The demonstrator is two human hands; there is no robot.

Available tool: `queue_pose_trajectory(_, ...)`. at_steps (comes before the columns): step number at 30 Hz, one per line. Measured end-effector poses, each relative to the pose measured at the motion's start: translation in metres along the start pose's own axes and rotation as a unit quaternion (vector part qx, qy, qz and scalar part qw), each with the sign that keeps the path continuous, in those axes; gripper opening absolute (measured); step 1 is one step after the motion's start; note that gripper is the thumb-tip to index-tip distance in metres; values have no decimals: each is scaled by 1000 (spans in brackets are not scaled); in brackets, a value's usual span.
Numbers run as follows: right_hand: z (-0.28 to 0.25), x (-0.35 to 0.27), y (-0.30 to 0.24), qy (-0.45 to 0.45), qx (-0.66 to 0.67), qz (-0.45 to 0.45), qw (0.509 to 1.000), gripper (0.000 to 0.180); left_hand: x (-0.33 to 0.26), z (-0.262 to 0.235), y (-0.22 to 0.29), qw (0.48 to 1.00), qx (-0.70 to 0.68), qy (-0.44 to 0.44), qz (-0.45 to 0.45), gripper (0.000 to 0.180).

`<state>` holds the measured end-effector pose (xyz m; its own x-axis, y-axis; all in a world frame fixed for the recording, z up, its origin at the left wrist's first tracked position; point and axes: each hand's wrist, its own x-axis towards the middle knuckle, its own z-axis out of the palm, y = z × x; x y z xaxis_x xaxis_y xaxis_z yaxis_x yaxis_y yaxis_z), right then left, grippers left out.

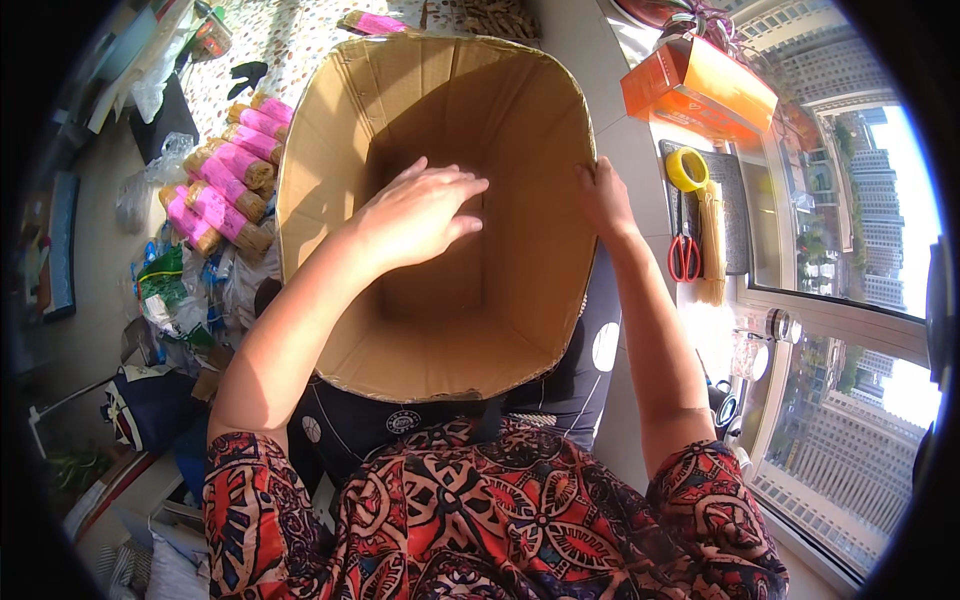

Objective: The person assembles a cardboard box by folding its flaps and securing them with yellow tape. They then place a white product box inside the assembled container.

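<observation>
Cardboard box (440, 330), large, brown, open-topped and seemingly empty, rests on the person's lap, tilted so that its mouth faces up toward the head camera. The left hand (418, 215) reaches down inside it, palm down and fingers spread wide, holding nothing, hovering near or touching the inner back wall (contact cannot be told from this view). The right hand (603, 197) is curled over the box's right rim, fingers inside and thumb at the edge, gripping the wall.

As I judge it, the weak point is balance: only one hand truly grips the box, and it sits on knees rather than on a flat surface, so a push from the open left hand could tip it away toward the floor. The rim under the right hand looks soft and slightly frayed, and could buckle or tear under a hard squeeze.

The walls are plain corrugated board, creased along vertical folds, sunlit on the right side and shaded on the left. Beyond the left hand lie bundles of tan fibre wrapped in pink paper (225, 190); beyond the right hand, on the windowsill, are red-handled scissors (684, 250), a yellow tape roll (686, 168) and an orange carton (697, 88).
</observation>
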<state>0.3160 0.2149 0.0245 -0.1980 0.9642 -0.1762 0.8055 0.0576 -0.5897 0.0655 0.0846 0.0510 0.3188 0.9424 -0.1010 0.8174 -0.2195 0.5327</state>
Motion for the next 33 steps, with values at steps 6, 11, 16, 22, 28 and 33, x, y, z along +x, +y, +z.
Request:
queue_pose_trajectory(6, 21, -110, 17, 32, 107, 20, 994, 40, -127, 44, 69, 993, -84, -75, -35, 52)
queue_pose_trajectory(11, 31, -173, 24, -31, 182, 17, 983, 51, -153, 89, 106, 994, -109, 10, -2, 54)
queue_pose_trajectory(16, -3, -193, 21, 78, 81, -153, 982, 64, -170, 105, 107, 994, -69, 82, -25, 50)
queue_pose_trajectory(22, -60, -165, 20, -104, -255, -472, 838, 40, -169, 115, 113, 986, -8, 163, -21, 54)
queue_pose_trajectory(28, -61, -126, 23, -175, -197, -584, 768, 26, -187, 111, 114, 967, 38, 241, -76, 57)
queue_pose_trajectory(33, -61, -131, 18, -186, -207, -586, 761, 22, -195, 107, 116, 964, 40, 245, -91, 53)
